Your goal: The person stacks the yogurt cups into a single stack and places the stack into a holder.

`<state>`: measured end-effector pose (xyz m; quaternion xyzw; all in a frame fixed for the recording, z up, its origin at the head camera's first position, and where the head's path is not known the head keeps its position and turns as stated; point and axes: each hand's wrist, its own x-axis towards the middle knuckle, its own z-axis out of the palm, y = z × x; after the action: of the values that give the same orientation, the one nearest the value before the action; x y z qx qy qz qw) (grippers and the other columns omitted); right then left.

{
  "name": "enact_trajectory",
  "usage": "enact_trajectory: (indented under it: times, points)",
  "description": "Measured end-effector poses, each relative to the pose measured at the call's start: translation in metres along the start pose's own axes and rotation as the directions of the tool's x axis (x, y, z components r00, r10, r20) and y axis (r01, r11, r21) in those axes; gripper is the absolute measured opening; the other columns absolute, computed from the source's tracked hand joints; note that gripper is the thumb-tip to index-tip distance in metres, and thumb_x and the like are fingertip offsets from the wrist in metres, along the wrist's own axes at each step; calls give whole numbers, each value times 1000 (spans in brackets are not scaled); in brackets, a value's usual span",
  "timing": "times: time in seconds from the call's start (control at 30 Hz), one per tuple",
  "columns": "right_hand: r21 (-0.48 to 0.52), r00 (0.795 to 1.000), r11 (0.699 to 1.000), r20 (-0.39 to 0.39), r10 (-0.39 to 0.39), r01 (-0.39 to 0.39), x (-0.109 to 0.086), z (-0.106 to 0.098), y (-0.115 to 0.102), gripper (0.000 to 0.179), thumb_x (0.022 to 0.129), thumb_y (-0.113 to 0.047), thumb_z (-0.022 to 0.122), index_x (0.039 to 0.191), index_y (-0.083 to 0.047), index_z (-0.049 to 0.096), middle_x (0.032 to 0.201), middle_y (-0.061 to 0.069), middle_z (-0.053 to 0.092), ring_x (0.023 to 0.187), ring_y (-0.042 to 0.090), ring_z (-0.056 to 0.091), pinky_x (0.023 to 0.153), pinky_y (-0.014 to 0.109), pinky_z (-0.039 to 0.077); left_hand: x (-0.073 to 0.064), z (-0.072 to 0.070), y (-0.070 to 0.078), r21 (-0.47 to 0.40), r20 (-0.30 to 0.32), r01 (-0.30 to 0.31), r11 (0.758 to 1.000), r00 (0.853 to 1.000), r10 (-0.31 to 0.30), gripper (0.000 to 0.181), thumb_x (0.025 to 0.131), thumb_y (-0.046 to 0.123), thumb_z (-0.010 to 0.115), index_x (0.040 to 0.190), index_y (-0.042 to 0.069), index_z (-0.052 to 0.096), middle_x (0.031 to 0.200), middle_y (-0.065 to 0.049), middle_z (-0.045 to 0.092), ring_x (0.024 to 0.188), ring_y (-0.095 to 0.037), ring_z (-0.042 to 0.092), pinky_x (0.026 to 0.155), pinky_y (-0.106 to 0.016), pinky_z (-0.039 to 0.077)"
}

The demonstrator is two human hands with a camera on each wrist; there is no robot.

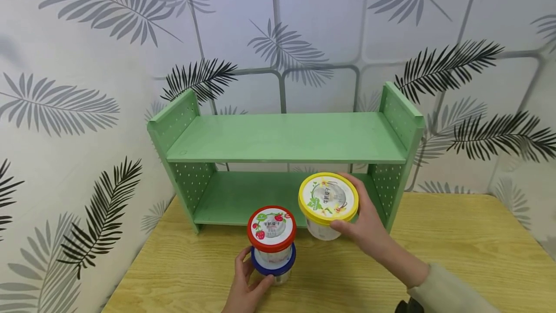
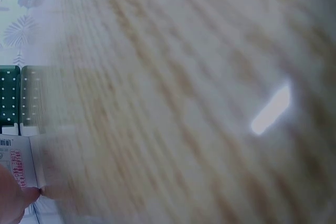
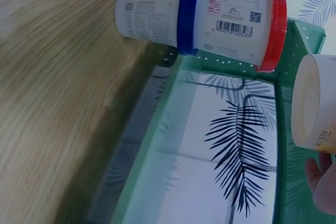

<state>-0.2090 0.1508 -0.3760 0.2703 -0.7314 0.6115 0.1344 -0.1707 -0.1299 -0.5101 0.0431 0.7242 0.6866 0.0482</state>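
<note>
In the head view, a clear tub with a blue lid (image 1: 282, 271) stands on the wooden table, and a tub with a red strawberry-print lid (image 1: 272, 229) is stacked upright on it. My left hand (image 1: 246, 288) grips the blue-lidded tub from the left, thumb in front and fingers around the far side. Higher and to the right, my right hand (image 1: 364, 221) holds a tub with a yellow lid (image 1: 328, 199) by its right side, raised in the air. The right wrist view shows the bottom of this raised tub (image 3: 310, 103), apart from the stack.
A green two-tier shelf (image 1: 286, 139) stands behind the tubs, with perforated side panels and bare boards. The wooden table (image 1: 173, 269) extends to both sides. Behind the shelf is a wall (image 1: 317, 13) with a leaf pattern.
</note>
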Motion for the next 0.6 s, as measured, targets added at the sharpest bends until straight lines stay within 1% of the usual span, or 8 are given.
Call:
enact_trajectory:
  times: [0.07, 0.13, 0.2, 0.27, 0.43, 0.6]
  points:
    - [5, 1000, 1000, 1, 5, -5, 4, 3, -2, 89, 79, -35, 81, 148, -12, 29, 138, 10, 43, 120, 23, 46, 98, 35, 41, 0, 0, 0, 0, 2, -2, 1000, 1000, 2, 89, 90, 26, 73, 146, 5, 7, 147, -37, 22, 135, -55, 21, 98, -62, 39]
    - [15, 1000, 1000, 4, 10, -10, 8, 6, -3, 91, 79, -40, 81, 148, -11, 29, 138, 10, 43, 122, 26, 45, 102, 44, 37, 0, 0, 0, 0, 2, -4, 1000, 1000, 4, 89, 90, 26, 73, 146, 5, 7, 147, -37, 22, 135, -55, 22, 98, -62, 39]
    - [32, 1000, 999, 5, 9, -9, 12, 10, -3, 93, 77, -45, 81, 147, -12, 29, 138, 11, 43, 122, 28, 44, 103, 54, 33, 0, 0, 0, 0, 3, -4, 1000, 1000, 4, 89, 90, 25, 72, 146, 5, 7, 147, -37, 22, 135, -55, 22, 98, -63, 39]
    - [54, 1000, 999, 5, -4, 3, 16, 14, -3, 93, 76, -47, 81, 147, -12, 30, 138, 11, 44, 122, 30, 44, 103, 59, 30, 0, 0, 0, 0, 2, -7, 1000, 1000, 7, 89, 90, 25, 72, 146, 5, 7, 147, -37, 23, 135, -55, 22, 98, -63, 39]
    - [71, 1000, 997, 5, -27, 26, 25, 25, -5, 95, 74, -52, 80, 146, -12, 33, 137, 12, 45, 121, 31, 44, 103, 60, 30, 0, 0, 0, 3, 2, -8, 1000, 1000, 8, 89, 90, 25, 72, 146, 5, 7, 147, -37, 23, 135, -55, 22, 97, -64, 39]
    - [75, 999, 997, 28, -20, 18, 32, 37, -9, 99, 73, -55, 80, 146, -10, 32, 135, 14, 46, 118, 31, 47, 101, 59, 35, 2, 0, -2, 9, 0, 6, 1000, 1000, -6, 90, 89, 27, 73, 147, 7, 6, 148, -36, 23, 135, -54, 23, 97, -63, 40]
